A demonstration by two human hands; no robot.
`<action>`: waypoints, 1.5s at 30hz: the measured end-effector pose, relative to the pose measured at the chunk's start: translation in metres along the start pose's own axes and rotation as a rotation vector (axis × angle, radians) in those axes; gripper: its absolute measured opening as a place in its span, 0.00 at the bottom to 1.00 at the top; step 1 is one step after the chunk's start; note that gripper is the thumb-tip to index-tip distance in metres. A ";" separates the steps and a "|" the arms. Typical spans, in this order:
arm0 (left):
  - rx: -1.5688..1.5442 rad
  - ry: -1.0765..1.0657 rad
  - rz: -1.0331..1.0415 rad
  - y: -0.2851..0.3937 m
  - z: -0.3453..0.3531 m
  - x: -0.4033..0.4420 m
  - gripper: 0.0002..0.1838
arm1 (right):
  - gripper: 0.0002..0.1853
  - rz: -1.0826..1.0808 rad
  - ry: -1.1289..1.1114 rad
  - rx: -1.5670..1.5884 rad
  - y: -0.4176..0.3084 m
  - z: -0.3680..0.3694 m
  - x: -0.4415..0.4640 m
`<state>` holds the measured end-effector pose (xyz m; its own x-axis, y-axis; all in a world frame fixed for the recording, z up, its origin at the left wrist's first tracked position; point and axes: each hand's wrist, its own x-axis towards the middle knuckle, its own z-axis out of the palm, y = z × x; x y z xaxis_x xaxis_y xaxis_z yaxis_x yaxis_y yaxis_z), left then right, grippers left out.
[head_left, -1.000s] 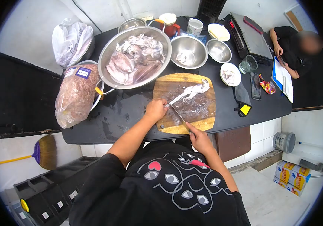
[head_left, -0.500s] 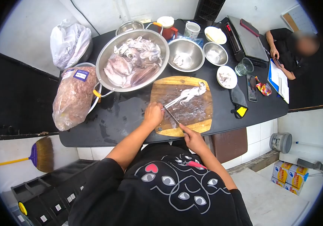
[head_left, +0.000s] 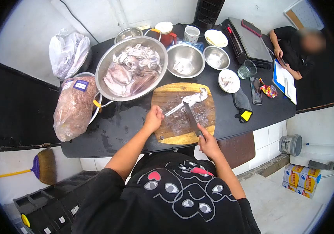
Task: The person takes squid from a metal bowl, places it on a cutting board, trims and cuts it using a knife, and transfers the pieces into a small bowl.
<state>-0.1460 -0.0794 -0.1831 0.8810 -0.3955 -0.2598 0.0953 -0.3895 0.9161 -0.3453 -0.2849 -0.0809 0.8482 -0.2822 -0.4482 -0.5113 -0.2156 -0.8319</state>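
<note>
On the wooden cutting board (head_left: 163, 134) lies a white bunch of squid tentacles (head_left: 195, 98), its long strands stretching toward the lower left. My left hand (head_left: 154, 118) is closed at the board's left edge, beside the strand tips. Whatever its fingers pinch is too small to make out. My right hand (head_left: 209, 146) grips the handle of a knife (head_left: 192, 119) at the board's front edge. The blade points away from me, its tip at the tentacles. Wet residue smears the board around them.
A large basin of squid (head_left: 162, 78) stands behind the board on the left, beside a bag of frozen meat (head_left: 75, 109). Metal bowls (head_left: 200, 72) and a white bowl (head_left: 229, 87) line the back. A phone (head_left: 256, 90) and scale (head_left: 248, 41) sit right; another person (head_left: 295, 54) sits beyond.
My left hand has moved left, off the strands' middle to the board's edge. The knife has swung from slanting left to pointing up the board, its tip now near the tentacles.
</note>
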 end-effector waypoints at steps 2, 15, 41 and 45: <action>0.046 0.069 -0.054 0.003 0.006 0.013 0.07 | 0.29 0.170 -0.044 0.073 -0.004 -0.010 -0.005; 0.773 -0.181 0.051 0.066 0.021 0.013 0.13 | 0.29 0.109 -0.032 0.051 -0.021 -0.011 0.001; -0.212 -0.504 -0.403 0.096 -0.012 0.044 0.05 | 0.28 -0.019 0.030 -0.177 -0.003 -0.047 -0.021; -0.068 -0.487 -0.405 0.080 -0.019 0.048 0.06 | 0.27 -0.046 0.034 -0.219 -0.012 -0.048 -0.025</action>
<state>-0.0875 -0.1135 -0.1168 0.4589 -0.5667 -0.6843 0.4205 -0.5399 0.7292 -0.3674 -0.3202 -0.0439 0.8680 -0.2977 -0.3974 -0.4933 -0.4258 -0.7585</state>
